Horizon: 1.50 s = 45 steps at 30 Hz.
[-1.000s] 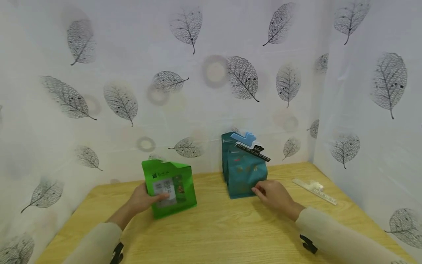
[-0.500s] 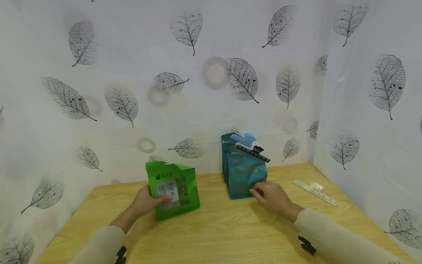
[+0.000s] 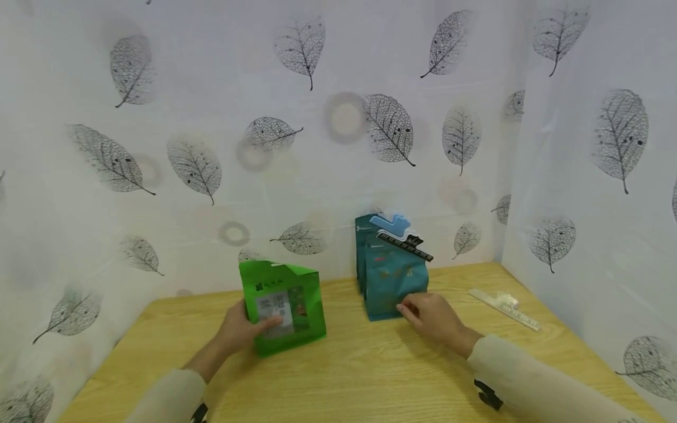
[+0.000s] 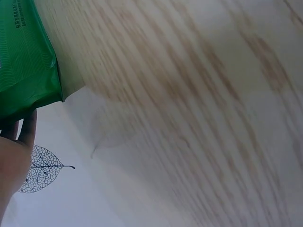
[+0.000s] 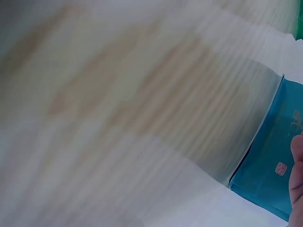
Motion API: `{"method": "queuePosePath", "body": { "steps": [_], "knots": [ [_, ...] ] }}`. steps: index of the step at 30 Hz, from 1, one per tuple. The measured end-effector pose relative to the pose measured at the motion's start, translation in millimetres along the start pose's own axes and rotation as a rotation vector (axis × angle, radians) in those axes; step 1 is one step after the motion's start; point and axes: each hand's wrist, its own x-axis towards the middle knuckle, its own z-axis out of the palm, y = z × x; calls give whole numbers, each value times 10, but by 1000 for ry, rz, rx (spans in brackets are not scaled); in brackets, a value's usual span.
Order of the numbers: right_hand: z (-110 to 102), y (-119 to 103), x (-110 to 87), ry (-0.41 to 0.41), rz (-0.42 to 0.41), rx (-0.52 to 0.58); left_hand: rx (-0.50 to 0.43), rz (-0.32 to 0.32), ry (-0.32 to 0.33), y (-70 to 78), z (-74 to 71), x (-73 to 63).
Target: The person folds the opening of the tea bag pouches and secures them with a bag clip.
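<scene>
My left hand (image 3: 238, 326) grips a bright green tea pouch (image 3: 309, 311) by its left side, thumb across its printed front and fingers behind. The pouch is upright, slightly tilted, its top edge folded over. In the left wrist view the pouch (image 4: 28, 75) shows its side and bottom edge. My right hand (image 3: 436, 317) is at the lower right front of a teal pouch (image 3: 391, 288), its fingers loosely curled, with nothing seen in them. In the right wrist view these fingers (image 5: 296, 184) overlap the front of the teal pouch (image 5: 265, 156).
A black-and-white piano-key clip (image 3: 404, 245) sits across the top of the front teal pouch. Behind it stands another teal pouch (image 3: 362, 235), with a blue clip (image 3: 391, 224) at its top. A clear clip (image 3: 505, 308) lies at the right on the wooden table (image 3: 338, 388).
My left hand has carried the green pouch a little to the right. The right hand has slid slightly left across the front of the teal pouch, which stays in place.
</scene>
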Motion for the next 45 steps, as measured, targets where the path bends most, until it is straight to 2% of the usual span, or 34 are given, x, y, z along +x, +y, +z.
{"method": "queuePosePath", "body": {
  "steps": [3, 10, 19, 31, 39, 45],
  "knots": [
    [11, -19, 8, -4, -3, 1, -5, -2, 4, 10, 25, -8],
    [17, -85, 25, -9, -11, 24, -34, 42, -5, 38, 84, -34],
    [74, -114, 36, -1, -14, 20, -73, 52, -14, 85, 159, -58],
    [73, -175, 76, 2, -75, 18, -114, 72, -34, 161, 281, -93],
    [112, -221, 105, 13, -117, 18, -99, 85, -9, 205, 359, -138],
    [146, -284, 127, 41, -153, 23, -117, 131, -30, 231, 396, -159]
  ]
}}
